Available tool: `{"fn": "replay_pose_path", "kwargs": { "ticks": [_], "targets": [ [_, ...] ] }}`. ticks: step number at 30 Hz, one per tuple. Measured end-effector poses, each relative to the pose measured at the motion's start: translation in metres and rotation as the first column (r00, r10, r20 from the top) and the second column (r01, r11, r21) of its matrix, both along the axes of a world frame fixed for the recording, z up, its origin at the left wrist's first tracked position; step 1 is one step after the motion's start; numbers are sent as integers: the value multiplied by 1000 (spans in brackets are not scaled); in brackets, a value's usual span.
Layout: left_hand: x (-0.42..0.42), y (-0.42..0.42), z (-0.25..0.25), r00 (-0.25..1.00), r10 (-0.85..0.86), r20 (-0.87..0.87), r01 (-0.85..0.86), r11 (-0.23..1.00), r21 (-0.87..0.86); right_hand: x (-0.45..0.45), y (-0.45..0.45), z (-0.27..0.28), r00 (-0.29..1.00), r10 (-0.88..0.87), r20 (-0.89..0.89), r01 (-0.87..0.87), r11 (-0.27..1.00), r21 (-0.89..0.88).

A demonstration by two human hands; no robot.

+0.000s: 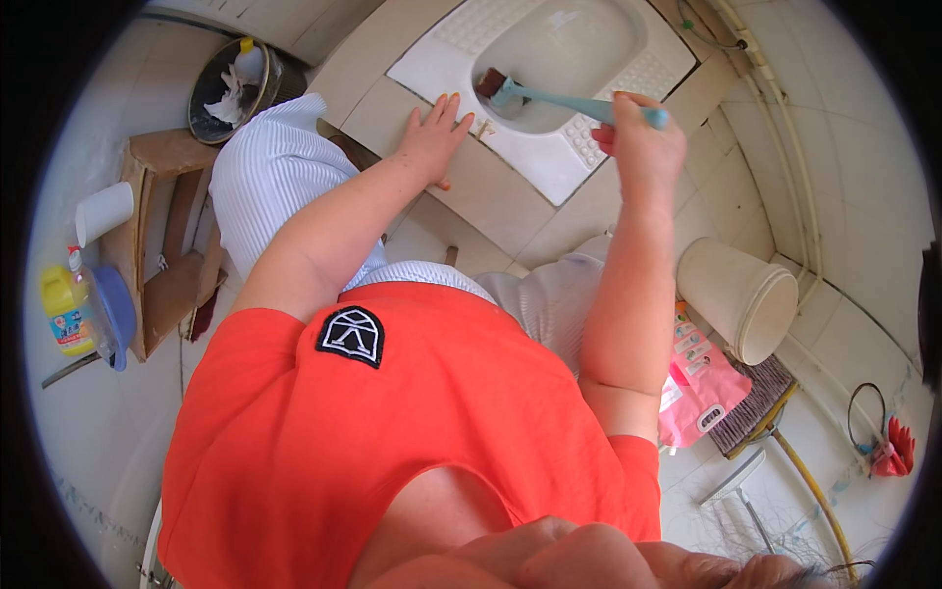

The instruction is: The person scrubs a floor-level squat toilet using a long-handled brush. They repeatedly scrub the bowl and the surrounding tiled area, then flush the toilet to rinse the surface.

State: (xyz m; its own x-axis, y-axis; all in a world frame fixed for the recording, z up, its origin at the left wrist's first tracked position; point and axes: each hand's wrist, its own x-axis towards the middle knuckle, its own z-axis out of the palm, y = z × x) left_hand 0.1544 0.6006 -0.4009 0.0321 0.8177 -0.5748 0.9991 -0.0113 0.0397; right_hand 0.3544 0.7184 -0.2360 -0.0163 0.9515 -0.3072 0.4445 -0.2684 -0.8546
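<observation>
A white ceramic squat toilet [541, 173] is set into the tiled floor in front of me. My right hand [642, 140] grips the pale blue handle of a toilet brush [567, 101] near its end. The dark brown bristles touch the inner wall of the bowl at its left end. My left hand [439, 136] is spread on the beige tiled ledge [486, 199], with its fingertips at the toilet's rim. It holds nothing. A small brownish-white patch marks the rim close to those fingers.
To the left, a waste bin [199, 110] stands beside a wooden stool [136, 243]; a white cup [104, 213], a blue basin [116, 316] and a yellow bottle [66, 309] are there too. At right are a white bucket [725, 294], a pink bag [703, 401], a broom [754, 405] and wall pipes [791, 158].
</observation>
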Motion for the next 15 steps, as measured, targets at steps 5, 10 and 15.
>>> {"fn": "replay_pose_path", "kwargs": {
  "ticks": [5, 10, 15],
  "targets": [
    [1, 2, -2, 1000, -4, -3, 4, 1000, 0, 10, 3, -13, 1000, -3, -28, 2, 999, -45],
    [1, 3, 2, 1000, -6, -4, 6, 1000, -11, -1, 2, -23, 994, 90, 64, -88, 995, -35],
    [-1, 2, -1, 1000, -3, 17, 3, 1000, 7, 16, -4, -1, 990, -52, -129, 54, 998, 12]
  ]
}}
